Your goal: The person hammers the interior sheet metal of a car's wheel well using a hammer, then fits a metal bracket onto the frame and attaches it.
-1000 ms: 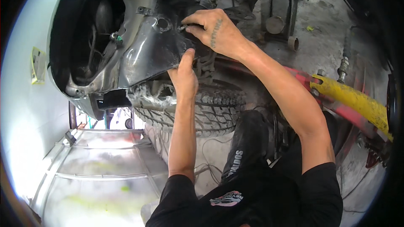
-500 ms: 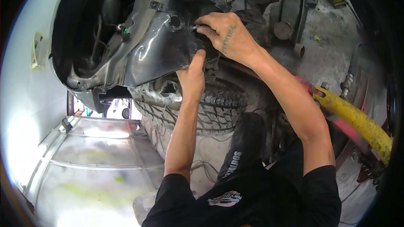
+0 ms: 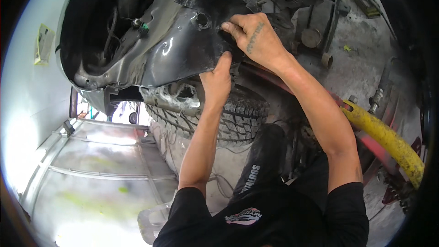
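Note:
A dark, glossy, curved vehicle panel [image 3: 176, 52] with a round hole hangs over a knobby tire [image 3: 240, 119]. My left hand [image 3: 216, 82] holds the panel's lower right edge. Its thumb lies on the front face, and its fingers are hidden behind the edge. Above and to the right, my right hand [image 3: 258, 36] is closed, thumb and forefinger pinched against the panel to the right of the hole. Whatever lies between those fingertips is too small and covered to name. A small bracket [image 3: 185, 2] sticks up at the panel's upper edge.
On the left is a white body side [image 3: 27, 91], with a light framed panel [image 3: 109, 187] below it. A yellow curved bar [image 3: 386, 135] reaches in from the right. Greasy metal parts [image 3: 315, 36] lie on the concrete floor at the upper right.
The panel and both hands sit slightly farther right in view. The small metallic piece that showed at my right fingertips is now mostly covered. Both hands keep their places on the panel.

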Tool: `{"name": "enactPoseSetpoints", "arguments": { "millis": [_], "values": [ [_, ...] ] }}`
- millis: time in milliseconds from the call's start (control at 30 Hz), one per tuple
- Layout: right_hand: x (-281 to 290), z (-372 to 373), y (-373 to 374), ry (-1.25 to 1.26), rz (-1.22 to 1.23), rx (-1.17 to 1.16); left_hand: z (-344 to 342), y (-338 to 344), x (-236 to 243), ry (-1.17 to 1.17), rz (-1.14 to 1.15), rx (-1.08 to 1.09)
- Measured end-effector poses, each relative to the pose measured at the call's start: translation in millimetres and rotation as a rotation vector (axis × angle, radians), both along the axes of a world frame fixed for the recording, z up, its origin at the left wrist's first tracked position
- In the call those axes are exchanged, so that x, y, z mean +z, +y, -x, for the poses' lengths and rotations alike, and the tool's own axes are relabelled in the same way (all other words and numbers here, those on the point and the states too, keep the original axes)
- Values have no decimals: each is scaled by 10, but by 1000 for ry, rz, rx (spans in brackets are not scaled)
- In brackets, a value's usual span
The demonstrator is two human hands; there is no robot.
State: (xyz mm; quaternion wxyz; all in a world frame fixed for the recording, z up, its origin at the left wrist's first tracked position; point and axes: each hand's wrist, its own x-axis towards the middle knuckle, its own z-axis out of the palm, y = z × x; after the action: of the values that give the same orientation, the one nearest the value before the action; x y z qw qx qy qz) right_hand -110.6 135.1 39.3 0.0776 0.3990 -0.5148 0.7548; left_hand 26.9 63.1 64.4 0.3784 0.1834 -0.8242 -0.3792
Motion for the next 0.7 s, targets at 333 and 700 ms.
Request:
{"name": "enactPoseSetpoints", "arguments": {
  "millis": [333,700],
  "values": [
    [30,29,9,-101,-84,109,17,8,28,-1,93,2],
    [-105,6,-63,-19,123,100,37,22,15,53,71,-32]
  ]
}}
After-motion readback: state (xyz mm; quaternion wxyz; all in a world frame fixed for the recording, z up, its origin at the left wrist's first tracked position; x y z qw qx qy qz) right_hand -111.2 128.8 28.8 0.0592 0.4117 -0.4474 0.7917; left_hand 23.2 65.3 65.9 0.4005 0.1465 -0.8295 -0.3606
